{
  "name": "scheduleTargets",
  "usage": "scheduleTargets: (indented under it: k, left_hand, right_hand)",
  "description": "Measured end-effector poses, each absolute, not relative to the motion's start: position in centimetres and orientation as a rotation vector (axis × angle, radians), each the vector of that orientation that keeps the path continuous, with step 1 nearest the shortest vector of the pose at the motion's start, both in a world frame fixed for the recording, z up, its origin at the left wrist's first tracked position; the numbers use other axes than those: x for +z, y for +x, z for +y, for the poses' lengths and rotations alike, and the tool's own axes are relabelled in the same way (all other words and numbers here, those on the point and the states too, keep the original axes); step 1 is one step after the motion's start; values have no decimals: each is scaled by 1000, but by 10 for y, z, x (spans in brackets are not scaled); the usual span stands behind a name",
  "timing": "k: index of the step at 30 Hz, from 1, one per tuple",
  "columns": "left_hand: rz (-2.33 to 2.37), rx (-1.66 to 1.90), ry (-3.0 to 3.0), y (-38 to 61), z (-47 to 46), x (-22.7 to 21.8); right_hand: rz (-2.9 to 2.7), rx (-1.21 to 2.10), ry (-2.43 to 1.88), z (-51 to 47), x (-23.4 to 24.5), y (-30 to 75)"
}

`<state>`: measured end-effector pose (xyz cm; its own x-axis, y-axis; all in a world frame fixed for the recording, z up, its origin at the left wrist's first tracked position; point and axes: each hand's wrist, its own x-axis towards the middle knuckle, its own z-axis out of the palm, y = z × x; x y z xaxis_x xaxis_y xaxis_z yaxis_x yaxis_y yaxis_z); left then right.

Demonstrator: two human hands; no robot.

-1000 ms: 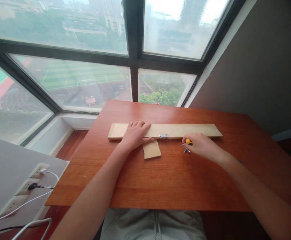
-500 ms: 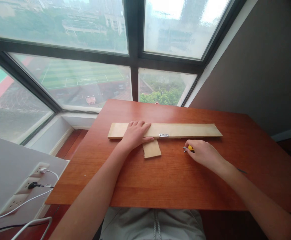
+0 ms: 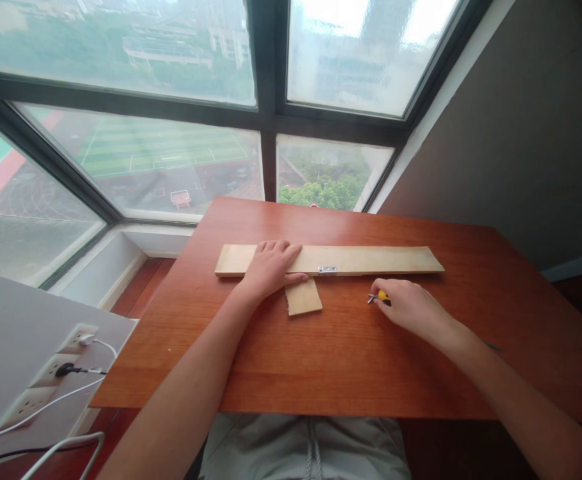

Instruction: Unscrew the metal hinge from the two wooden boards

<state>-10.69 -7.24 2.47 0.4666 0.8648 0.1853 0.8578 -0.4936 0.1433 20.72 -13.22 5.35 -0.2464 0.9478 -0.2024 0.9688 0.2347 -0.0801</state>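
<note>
A long pale wooden board (image 3: 371,260) lies across the table. My left hand (image 3: 271,267) rests flat on its left part with the fingers stretched out, the thumb along the near edge. Just right of that thumb, a small silver metal plate with holes (image 3: 327,270) sits at the board's near edge. A squarish piece of wood (image 3: 304,298) lies against this edge, partly under the thumb. To the right, my right hand (image 3: 405,303) is closed round a screwdriver with a yellow and black handle (image 3: 383,297). Small metal bits show at its tip; I cannot make out their exact shape.
The brown table (image 3: 271,373) has its near edge at my lap. A thin dark object (image 3: 493,346) lies partly behind my right forearm. Wall sockets (image 3: 53,370) with plugs and cables are at the lower left. Windows (image 3: 171,153) rise behind the table.
My right hand with the screwdriver has shifted very slightly to the right. My left hand and the wooden pieces stay where they were.
</note>
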Motion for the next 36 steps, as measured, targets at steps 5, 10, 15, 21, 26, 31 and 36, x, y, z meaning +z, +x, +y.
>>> scheduleTargets:
  k: [5, 10, 15, 21, 26, 31, 36]
  left_hand:
    - [1565, 375, 2657, -107, -72, 24]
    - [1564, 381, 2641, -108, -72, 23]
    - [1568, 371, 2647, -107, -72, 24]
    - [1569, 371, 2658, -107, -72, 23]
    - [1569, 364, 2665, -108, -72, 23]
    - [1578, 375, 2639, -108, -73, 24]
    - [1585, 371, 2640, -108, -72, 23]
  right_hand:
    - [2371, -295, 1835, -135, 56, 206]
    - [2354, -277, 1830, -134, 55, 206]
    - [2339, -267, 1834, -134, 54, 205]
    - [2333, -273, 1849, -135, 58, 204]
    - [2404, -248, 1868, -131, 66, 209]
    - [2732, -168, 1980, -126, 113, 205]
    - [3235, -551, 2204, -119, 175, 177]
